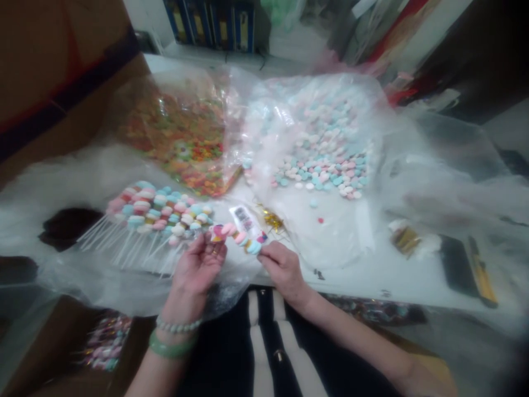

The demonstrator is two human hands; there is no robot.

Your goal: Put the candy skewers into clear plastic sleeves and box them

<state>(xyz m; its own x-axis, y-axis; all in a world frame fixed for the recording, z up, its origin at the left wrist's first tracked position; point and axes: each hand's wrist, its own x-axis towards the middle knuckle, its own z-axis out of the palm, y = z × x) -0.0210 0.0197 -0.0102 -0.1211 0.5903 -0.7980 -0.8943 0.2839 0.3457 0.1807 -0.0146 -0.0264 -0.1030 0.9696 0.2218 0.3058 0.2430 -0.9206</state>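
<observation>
Right hand [285, 270]: thumb and fingers clenched in a pinch on the right end of the row of candies [239, 238], pink, gold and pale blue; left hand [201, 262]: palm up, fingers half curled at the row's left end; firmness of the left grip cannot be told, blurred. Row lies between the hands, above the near part of the white table [336, 273]; right end slightly nearer than left.

Left wrist: beaded bracelet [179, 325] and green bangle [172, 346]; just beyond the row, white label [243, 219] with dark print; right of it, gold ties [271, 219].

To the left, candy sticks [161, 209], heads clustered, white stems toward near side; on plastic sheeting.

Far left of centre, bag of orange and green candies [194, 146]; far right of centre, bag of pastel candies [326, 143]; nearer, one red piece [320, 220].

Right side: dark pad [458, 264]; beside it, yellow-handled tool [482, 273]; near left, below table level, open box [45, 353] holding more candies [103, 342].
</observation>
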